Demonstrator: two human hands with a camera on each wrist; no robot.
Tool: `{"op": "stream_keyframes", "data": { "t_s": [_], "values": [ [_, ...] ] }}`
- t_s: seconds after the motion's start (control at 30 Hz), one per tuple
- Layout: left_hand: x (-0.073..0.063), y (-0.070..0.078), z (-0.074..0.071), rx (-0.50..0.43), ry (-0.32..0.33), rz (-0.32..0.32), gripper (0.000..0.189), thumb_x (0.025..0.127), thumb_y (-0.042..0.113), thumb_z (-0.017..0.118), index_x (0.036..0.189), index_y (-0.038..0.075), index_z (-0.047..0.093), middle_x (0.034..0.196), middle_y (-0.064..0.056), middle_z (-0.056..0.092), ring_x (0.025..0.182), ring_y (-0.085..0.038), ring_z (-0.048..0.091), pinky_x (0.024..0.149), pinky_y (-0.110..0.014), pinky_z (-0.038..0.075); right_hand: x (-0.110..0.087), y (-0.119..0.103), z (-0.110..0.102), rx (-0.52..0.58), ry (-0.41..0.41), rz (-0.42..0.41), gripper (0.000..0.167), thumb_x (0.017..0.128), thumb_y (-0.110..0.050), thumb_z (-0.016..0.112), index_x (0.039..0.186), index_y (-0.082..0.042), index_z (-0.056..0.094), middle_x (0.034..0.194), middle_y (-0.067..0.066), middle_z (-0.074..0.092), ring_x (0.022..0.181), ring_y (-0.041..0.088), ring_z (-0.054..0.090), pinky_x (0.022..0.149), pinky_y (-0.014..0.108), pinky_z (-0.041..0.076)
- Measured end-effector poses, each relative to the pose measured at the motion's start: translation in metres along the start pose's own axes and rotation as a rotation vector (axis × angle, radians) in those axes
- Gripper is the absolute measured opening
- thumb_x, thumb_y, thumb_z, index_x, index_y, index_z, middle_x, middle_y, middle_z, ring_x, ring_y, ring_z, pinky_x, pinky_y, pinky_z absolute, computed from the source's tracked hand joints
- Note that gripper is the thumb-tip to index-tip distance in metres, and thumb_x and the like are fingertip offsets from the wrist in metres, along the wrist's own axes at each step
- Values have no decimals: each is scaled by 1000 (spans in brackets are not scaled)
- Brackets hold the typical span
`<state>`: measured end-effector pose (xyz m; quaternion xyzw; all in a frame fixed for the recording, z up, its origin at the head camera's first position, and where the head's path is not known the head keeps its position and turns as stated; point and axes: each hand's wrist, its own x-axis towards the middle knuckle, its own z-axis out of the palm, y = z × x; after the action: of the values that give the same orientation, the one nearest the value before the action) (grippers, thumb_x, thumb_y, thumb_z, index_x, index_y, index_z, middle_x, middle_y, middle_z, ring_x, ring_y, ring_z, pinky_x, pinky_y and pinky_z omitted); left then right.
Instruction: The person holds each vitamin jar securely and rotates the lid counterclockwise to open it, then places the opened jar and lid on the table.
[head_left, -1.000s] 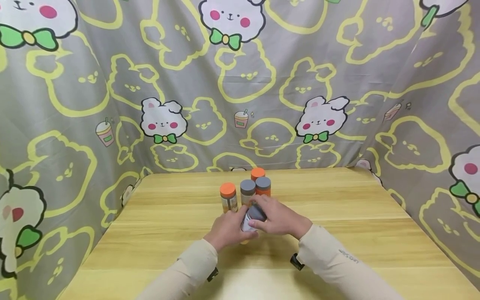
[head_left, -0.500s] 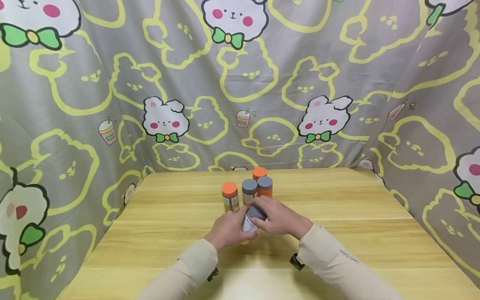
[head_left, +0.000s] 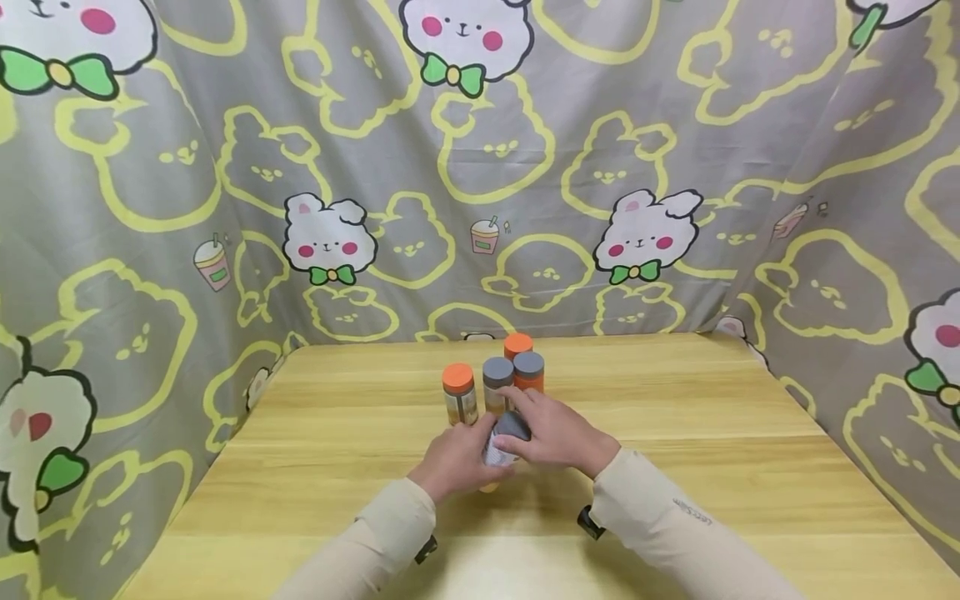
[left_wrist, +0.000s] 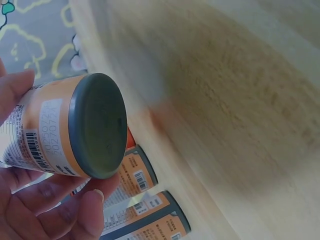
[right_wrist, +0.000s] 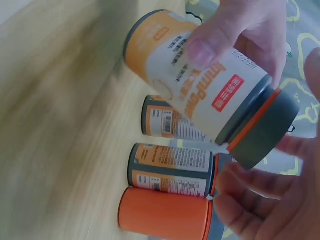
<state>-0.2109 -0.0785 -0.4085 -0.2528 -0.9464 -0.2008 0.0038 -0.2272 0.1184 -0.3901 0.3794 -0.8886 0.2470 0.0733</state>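
Note:
My left hand (head_left: 453, 458) grips a tilted jar (right_wrist: 205, 90) with an orange-and-white label, thumb across its side. The jar's dark grey base (left_wrist: 100, 125) faces down and away in the left wrist view. A dark grey screw cap (right_wrist: 270, 132) tops it, with an orange ring beneath. Around the cap my right hand (head_left: 558, 433) is loosely spread; in the right wrist view its fingers (right_wrist: 235, 175) lie at the cap's lower edge and its thumb stands off from it. In the head view the two hands hide most of the jar.
Behind the hands several similar jars stand upright: an orange-capped one (head_left: 459, 396) at left, a grey-capped one (head_left: 498, 373) in the middle, an orange-bodied one (head_left: 528, 367) at right, and another orange cap (head_left: 518, 345) farthest back. A patterned curtain (head_left: 465, 167) encloses the wooden table (head_left: 675, 467).
My right hand's fingers have spread and lifted away from the cap, and the hand has shifted slightly left. The left hand keeps its grip on the jar; the standing jars stay put.

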Motion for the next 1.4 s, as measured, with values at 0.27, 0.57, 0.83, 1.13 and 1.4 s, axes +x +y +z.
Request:
{"op": "stream_keyframes", "data": {
  "t_s": [0.27,0.57,0.83,1.13,1.4],
  "values": [
    [0,-3,1,-3,3,-16,69,78,47,76,133,15,49,77,1,60,60,-11,54,52,-31,44,6,-2,1,-9,-24,-26,35,93,-30,63,119,-8,57,104,3,62,85,11,56,71,30,48],
    [1,-3,-1,30,12,-2,63,77,46,77,124,12,51,77,0,58,60,-12,53,51,-30,43,4,-4,-4,28,-2,-76,33,89,-18,61,121,-8,56,109,5,59,90,13,54,76,32,49],
    [-1,-7,1,10,9,-10,61,76,46,79,121,15,52,85,-1,61,66,-14,57,55,-32,45,0,0,-7,40,17,-58,34,91,-18,62,123,-8,55,111,3,58,94,14,56,80,36,50],
    [-7,-20,2,-85,75,-69,68,74,44,81,121,9,48,85,-3,62,69,-14,59,59,-34,48,-5,13,-6,25,105,-41,41,88,-20,70,121,-3,54,106,5,59,89,15,57,75,34,51],
    [-10,-37,-3,-119,141,-115,68,76,42,80,122,5,47,89,-8,67,71,-19,64,61,-37,51,-14,33,-10,-18,122,37,40,86,-26,73,116,-5,57,100,2,59,82,14,54,71,32,49]
  ]
}}
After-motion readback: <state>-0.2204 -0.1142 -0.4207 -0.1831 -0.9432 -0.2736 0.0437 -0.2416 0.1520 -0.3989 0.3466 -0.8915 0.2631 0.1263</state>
